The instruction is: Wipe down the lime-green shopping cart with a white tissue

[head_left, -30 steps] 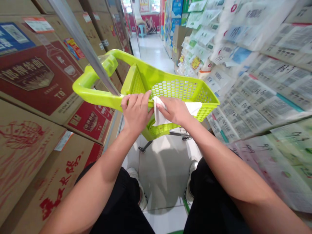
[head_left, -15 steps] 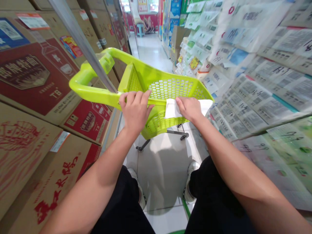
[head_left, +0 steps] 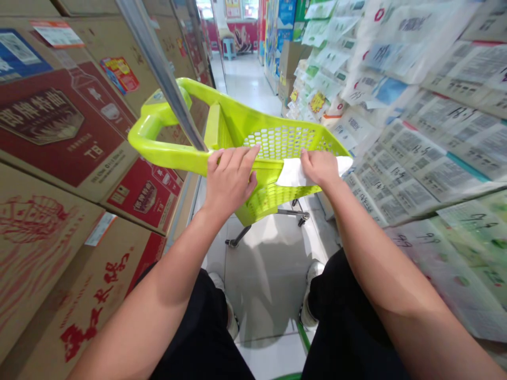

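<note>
A lime-green plastic shopping cart stands sideways in front of me, its handle end at left and its basket at right. My left hand is closed over the near top rim, fingers on top and thumb below, close to the grey metal pole. My right hand presses a white cloth onto the same rim farther right. The cloth is folded over the edge and shows on both sides of that hand; the fingertips beyond the rim are partly hidden.
Stacked cardboard boxes wall the left side. Packs of paper goods with handwritten prices fill the right. Cart wheels rest on the tiled floor before my shoes. A blue stool stands far down the aisle.
The cart has shifted a little to the right, together with both my hands. My right hand has slid slightly right with the cloth along the rim. The pole also appears farther right.
</note>
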`<state>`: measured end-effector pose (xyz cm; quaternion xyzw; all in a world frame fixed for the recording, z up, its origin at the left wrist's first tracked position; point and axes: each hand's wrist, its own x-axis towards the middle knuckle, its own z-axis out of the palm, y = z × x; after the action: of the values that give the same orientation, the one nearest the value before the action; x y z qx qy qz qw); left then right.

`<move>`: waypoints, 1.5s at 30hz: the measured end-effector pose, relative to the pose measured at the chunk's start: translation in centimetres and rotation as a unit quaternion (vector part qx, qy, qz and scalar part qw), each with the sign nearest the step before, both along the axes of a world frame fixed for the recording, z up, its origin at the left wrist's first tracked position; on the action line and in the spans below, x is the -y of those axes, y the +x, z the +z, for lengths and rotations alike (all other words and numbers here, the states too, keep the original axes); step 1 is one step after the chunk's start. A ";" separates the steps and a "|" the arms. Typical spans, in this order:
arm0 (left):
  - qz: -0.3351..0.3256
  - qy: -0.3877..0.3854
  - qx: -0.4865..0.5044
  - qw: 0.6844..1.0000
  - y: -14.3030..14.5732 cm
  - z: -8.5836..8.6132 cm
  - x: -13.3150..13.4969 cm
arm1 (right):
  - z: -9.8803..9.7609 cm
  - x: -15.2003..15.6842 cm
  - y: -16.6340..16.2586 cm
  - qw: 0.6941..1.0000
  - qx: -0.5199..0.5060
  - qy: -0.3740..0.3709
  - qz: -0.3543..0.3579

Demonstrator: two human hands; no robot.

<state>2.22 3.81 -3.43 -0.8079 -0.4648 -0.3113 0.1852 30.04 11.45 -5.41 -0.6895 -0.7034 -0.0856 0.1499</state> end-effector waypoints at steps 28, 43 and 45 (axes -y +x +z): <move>0.013 -0.032 0.010 0.999 0.9 2.2 0.1 | 1.9 1.7 -7.6 0.984 -0.006 0.043 0.171; 0.051 0.027 0.048 0.997 0.4 1.3 -0.8 | 0.7 -0.6 -1.7 0.999 -0.026 -0.022 0.012; 0.063 0.027 0.042 0.997 0.6 1.2 -1.0 | 0.7 0.2 -2.7 0.999 -0.026 -0.011 0.043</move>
<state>2.84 4.81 -2.23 -0.7580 -0.5133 -0.3453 0.2065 27.31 11.26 -4.66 -0.6619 -0.7294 -0.0532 0.1643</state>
